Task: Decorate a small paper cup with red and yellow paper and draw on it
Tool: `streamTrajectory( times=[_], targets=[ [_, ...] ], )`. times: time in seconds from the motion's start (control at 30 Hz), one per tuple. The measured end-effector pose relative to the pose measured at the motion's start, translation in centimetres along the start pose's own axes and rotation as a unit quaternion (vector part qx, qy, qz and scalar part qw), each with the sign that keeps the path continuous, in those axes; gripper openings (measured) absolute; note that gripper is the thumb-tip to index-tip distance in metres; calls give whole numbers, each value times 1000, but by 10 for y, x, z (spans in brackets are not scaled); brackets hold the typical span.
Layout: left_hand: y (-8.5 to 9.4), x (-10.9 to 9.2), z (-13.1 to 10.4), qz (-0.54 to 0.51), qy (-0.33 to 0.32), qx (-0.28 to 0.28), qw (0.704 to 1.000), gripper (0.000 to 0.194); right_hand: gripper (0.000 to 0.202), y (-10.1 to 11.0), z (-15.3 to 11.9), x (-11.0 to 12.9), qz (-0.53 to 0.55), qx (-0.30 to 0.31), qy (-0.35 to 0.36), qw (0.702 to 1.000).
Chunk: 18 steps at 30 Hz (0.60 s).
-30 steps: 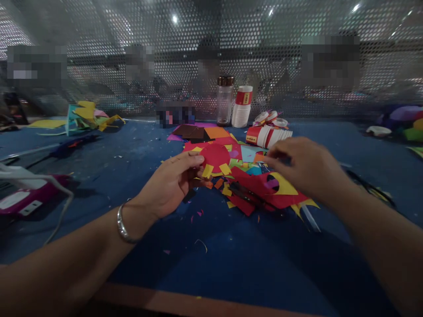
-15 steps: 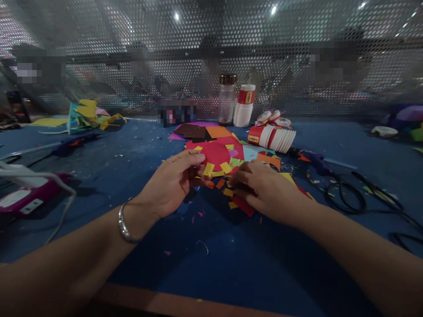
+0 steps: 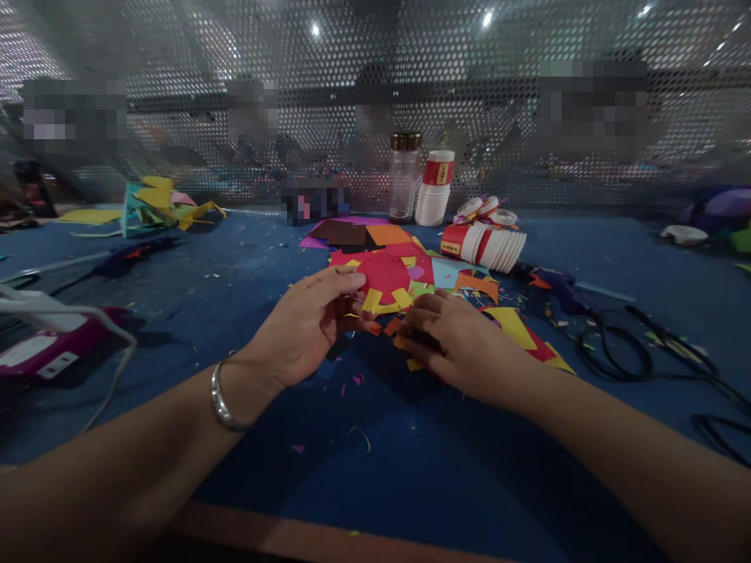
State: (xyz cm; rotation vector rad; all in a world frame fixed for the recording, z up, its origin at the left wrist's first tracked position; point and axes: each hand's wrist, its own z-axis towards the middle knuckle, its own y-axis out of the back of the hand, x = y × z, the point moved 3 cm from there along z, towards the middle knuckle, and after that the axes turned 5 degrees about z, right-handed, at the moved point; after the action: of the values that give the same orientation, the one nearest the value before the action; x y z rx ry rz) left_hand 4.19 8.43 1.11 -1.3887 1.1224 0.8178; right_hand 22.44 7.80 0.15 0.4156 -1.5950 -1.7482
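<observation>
Between the thumb and fingers of my left hand [image 3: 314, 320] is the edge of a red paper circle [image 3: 384, 277], with yellow paper strips [image 3: 401, 298] along its rim. A silver bracelet circles the left wrist. My right hand [image 3: 451, 332] is low over paper scraps just right of the circle, fingers bent and thumb apart from them. A yellow paper scrap [image 3: 400, 342] is at its fingertips, mostly covered. Small orange scraps [image 3: 391, 327] lie between the hands.
Behind the circle lie brown, orange and red paper sheets [image 3: 388, 235]. A clear bottle [image 3: 403, 180] and stacked paper cups [image 3: 432, 199] stand at the back; another cup stack [image 3: 486, 245] lies sideways. Glue guns [image 3: 557, 285] with cords lie right and left. A purple power strip [image 3: 47, 348] is left.
My right hand has shifted slightly left and down, its fingertips now over the yellow scrap, uncovering yellow and red paper behind it. My left hand and the circle stay almost still.
</observation>
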Motion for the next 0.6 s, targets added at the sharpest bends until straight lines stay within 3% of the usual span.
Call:
streamTrajectory(
  times=[0.27,0.6],
  targets=[
    [2,-3,0,-10,-10,-11,1000,6,20,8,-14,15,10,-35,71,997],
    [3,-3,-1,-15,-5,-14,1000,8,20,4,-7,10,5,-11,22,1000]
  ],
)
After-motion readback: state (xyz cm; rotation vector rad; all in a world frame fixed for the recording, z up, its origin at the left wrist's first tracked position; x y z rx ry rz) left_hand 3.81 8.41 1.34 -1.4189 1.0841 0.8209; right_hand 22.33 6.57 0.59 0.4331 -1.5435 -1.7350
